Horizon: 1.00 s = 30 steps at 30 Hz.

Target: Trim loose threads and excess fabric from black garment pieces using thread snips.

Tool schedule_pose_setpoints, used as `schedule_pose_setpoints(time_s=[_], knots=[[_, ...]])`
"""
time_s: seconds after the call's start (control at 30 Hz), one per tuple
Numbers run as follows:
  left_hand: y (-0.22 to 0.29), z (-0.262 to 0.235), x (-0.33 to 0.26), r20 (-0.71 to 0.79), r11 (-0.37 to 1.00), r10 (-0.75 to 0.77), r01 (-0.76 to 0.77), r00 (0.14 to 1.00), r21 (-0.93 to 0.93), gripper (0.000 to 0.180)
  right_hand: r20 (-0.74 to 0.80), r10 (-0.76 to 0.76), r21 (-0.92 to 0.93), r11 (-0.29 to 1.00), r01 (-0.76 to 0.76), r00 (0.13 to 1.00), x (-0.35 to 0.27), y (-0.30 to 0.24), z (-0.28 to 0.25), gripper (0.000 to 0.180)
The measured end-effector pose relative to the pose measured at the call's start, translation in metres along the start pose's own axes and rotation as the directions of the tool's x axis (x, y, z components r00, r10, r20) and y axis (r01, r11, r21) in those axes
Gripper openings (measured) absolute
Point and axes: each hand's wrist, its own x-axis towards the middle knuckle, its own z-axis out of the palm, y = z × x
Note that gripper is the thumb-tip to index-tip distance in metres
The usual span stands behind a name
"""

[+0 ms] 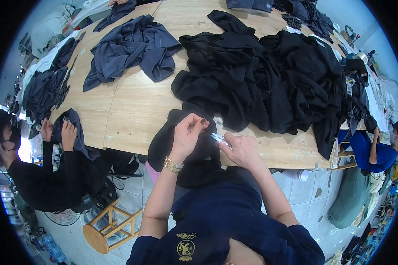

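Note:
My right hand (244, 151) is closed around a pair of thread snips (218, 138), the silver blades pointing up and left toward my other hand. My left hand (186, 135), a gold watch (173, 165) at its wrist, is in a pinch with thumb and fingertips together. Whatever sits in that pinch is too small to make out. Beneath both hands a black garment (161, 145) hangs over the table's near edge onto my lap. Just beyond lies a big heap of black garments (269, 79), crumpled together.
Dark grey garments (132, 48) lie on the wooden table (132, 110) at far left. At left a masked person (40, 176) handles grey cloth. A person in blue (373, 150) sits at right. A wooden stool (102, 234) and a fan (63, 217) stand at lower left.

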Motion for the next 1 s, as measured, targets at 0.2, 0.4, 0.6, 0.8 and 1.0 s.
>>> schedule_pose_setpoints(time_s=[0.2, 0.4, 0.6, 0.8, 1.0], knots=[[-0.001, 0.001, 0.001, -0.003, 1.000, 0.005, -0.005, 1.000, -0.009, 0.021, -0.043, -0.034, -0.063, 0.997, 0.032, 0.999, 0.001, -0.003, -0.002, 0.037], [0.002, 0.001, 0.000, -0.007, 1.000, 0.013, -0.013, 1.000, -0.001, 0.021, -0.049, -0.056, -0.103, 0.993, 0.051, 0.997, 0.002, -0.006, -0.004, 0.035], [0.000, 0.000, 0.001, -0.013, 1.000, 0.020, -0.020, 1.000, 0.010, 0.021, -0.069, -0.061, -0.091, 0.994, 0.054, 0.996, 0.000, -0.003, -0.003, 0.035], [0.000, 0.001, 0.001, -0.013, 1.000, 0.030, -0.030, 0.999, -0.006, 0.021, -0.063, -0.076, -0.100, 0.992, 0.070, 0.995, 0.003, -0.009, -0.004, 0.034], [0.000, 0.001, 0.002, -0.014, 1.000, 0.023, -0.023, 1.000, 0.006, 0.022, -0.054, -0.051, -0.085, 0.995, 0.046, 0.997, 0.002, -0.009, -0.007, 0.035]])
